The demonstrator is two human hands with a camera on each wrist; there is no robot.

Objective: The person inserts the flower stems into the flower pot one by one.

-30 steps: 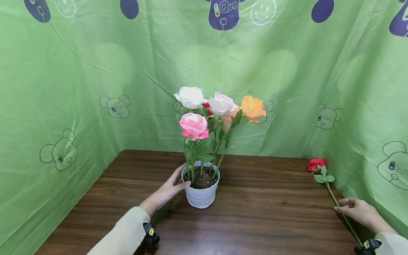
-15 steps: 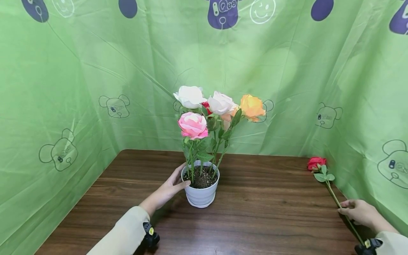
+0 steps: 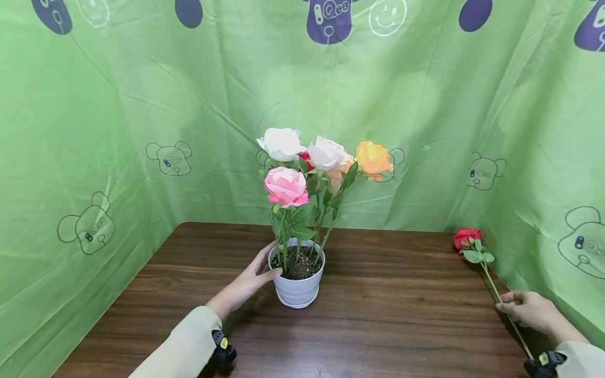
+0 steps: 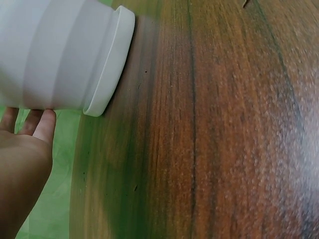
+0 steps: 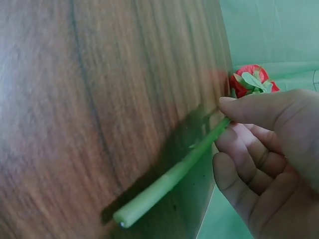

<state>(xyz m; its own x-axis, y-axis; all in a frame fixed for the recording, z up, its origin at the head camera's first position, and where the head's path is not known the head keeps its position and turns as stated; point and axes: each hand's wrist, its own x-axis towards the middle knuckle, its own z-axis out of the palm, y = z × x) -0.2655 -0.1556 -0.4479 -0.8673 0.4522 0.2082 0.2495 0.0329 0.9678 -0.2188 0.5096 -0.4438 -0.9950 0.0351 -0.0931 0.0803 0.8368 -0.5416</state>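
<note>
A white flowerpot [image 3: 298,291] with dark soil stands upright near the middle of the table. My left hand [image 3: 252,273] holds its left side, thumb at the rim; in the left wrist view the fingertips [image 4: 46,119] touch the pot wall. Artificial roses rise from the soil: a pink rose [image 3: 285,187], a white rose [image 3: 282,144], a pale pink rose [image 3: 327,153] and an orange rose [image 3: 373,159] among them. At the right, my right hand [image 3: 534,312] pinches the stem of a red rose [image 3: 467,238] between thumb and fingers. In the right wrist view the stem's cut end [image 5: 129,215] points away from the fingers, close to the wood.
The brown wooden table [image 3: 402,325] bears the pot and ends at a green cloth backdrop [image 3: 227,79] behind and at both sides. A partly hidden red rose [image 3: 306,159] sits among the potted blooms. Dark wrist cameras [image 3: 223,350] are worn at both cuffs.
The red rose's bloom has shifted slightly up and left, its stem still pinched by my right hand, which moved a little right and then back. My left hand and the pot stay in place.
</note>
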